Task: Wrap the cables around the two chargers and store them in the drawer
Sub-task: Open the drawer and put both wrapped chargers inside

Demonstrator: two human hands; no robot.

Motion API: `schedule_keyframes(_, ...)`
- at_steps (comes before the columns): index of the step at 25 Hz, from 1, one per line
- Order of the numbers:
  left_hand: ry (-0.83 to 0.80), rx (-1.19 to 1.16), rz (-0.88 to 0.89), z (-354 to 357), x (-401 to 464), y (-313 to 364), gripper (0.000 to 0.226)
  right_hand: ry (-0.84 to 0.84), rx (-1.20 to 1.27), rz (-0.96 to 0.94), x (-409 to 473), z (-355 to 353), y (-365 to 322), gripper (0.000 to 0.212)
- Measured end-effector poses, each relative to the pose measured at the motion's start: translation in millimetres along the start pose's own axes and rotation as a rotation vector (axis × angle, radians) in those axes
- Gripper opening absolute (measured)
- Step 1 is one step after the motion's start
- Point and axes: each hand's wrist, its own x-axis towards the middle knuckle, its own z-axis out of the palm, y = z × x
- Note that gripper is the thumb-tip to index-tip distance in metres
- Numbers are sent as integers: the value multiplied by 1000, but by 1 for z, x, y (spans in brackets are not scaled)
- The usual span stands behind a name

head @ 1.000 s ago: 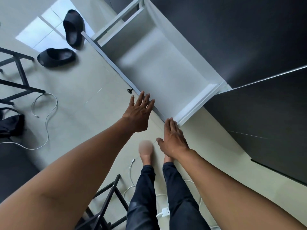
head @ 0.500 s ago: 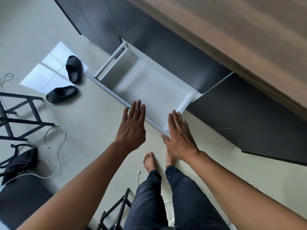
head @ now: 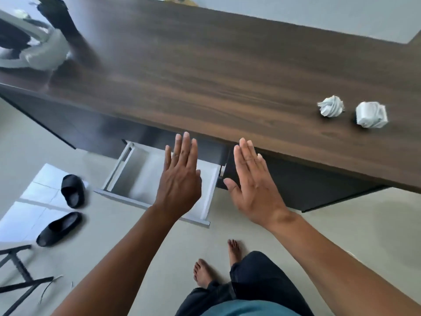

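Observation:
Two white chargers with their cables wound around them lie on the dark wooden desk top at the right: one rounder bundle [head: 331, 106] and one boxier bundle [head: 371, 115] beside it. Below the desk's front edge a white drawer [head: 127, 176] stands pulled out, and what shows of its inside is bare. My left hand [head: 180, 179] is raised flat over the drawer, fingers straight, holding nothing. My right hand [head: 252, 181] is raised flat in front of the dark cabinet face just right of the drawer, also holding nothing. Both hands are well left of the chargers.
The desk top [head: 205, 71] spans the upper frame, with a blurred white and black object [head: 38, 49] at its far left. Two black slippers [head: 73, 190] [head: 59, 228] lie on the floor at left. A black metal frame [head: 18, 270] stands at lower left. My bare feet [head: 202, 272] are below.
My view has tilted up from the floor and drawer to the desk top, bringing the two wrapped chargers into sight. Both hands have lifted away from the drawer's front edge, still flat.

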Motion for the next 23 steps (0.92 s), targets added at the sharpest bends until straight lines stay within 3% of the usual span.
schedule_keyframes(8,-66,-115,244,9,99,129,74,192,-41,310,-18,-79,132,78)
schedule_keyframes(13,-117,-147,310,24,153,208,74,250,-45,375,-20,-110,203,79)
schedule_keyframes(16,-153,-146,282,32,185,248,75,262,-12,394,-12,-123,240,81)
schedule_keyframes(23,-173,-165,33,43,230,293,84,248,56,395,13,-140,303,81)
